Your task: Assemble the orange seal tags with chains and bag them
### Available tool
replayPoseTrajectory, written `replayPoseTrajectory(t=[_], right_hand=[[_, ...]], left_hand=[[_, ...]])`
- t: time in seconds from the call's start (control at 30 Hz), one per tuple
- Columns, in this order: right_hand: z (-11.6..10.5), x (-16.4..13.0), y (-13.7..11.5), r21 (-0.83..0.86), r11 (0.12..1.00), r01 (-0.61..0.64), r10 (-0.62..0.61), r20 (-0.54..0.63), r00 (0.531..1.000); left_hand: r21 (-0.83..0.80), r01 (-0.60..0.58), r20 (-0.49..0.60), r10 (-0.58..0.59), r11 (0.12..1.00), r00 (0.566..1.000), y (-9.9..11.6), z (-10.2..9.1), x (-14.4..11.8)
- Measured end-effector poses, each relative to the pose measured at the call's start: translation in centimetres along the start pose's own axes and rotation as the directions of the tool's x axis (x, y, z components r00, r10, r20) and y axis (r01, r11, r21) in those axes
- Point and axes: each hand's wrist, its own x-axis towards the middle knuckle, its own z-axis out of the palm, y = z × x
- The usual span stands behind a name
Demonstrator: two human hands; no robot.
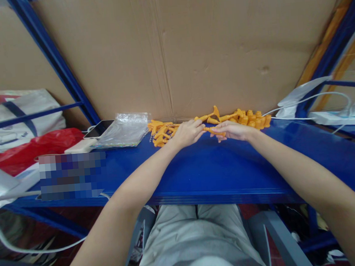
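Above the blue tabletop (223,170), the right hand (234,130) has its fingers clamped on a small orange piece (213,131), which is between the two hands. The left hand (188,133) is at the other end of this piece; I cannot tell whether its fingers are closed on it. Orange pieces with chains (160,128) lie beside the left hand, and more orange blocks (256,120) stand near the right wrist.
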Motion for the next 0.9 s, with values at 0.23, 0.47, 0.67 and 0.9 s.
replayPoseTrajectory(t=[0.23,0.47,0.67,0.9], right_hand=[[0.1,0.0,-0.1,0.056,0.998,-0.04,0.039,0.021,0.999],[-0.2,0.2,0.2,0.116,0.991,-0.072,0.065,0.056,0.996],[0.4,0.5,0.5,0.179,0.978,-0.107,0.108,0.009,0.994],[1.1,0.8,0.5,0.32,0.94,-0.115,0.125,-0.011,0.992]], left_hand=[[-0.007,0.003,0.009,-0.003,1.0,1.0,0.0,-0.1,-0.1],[-0.017,0.018,0.013,-0.018,1.0,1.0,0.2,-0.2,0.0],[-0.011,0.049,0.084,-0.048,0.999,0.995,-0.1,0.0,0.0],[-0.098,0.213,0.168,-0.195,0.972,0.966,-0.9,1.3,-0.5]])
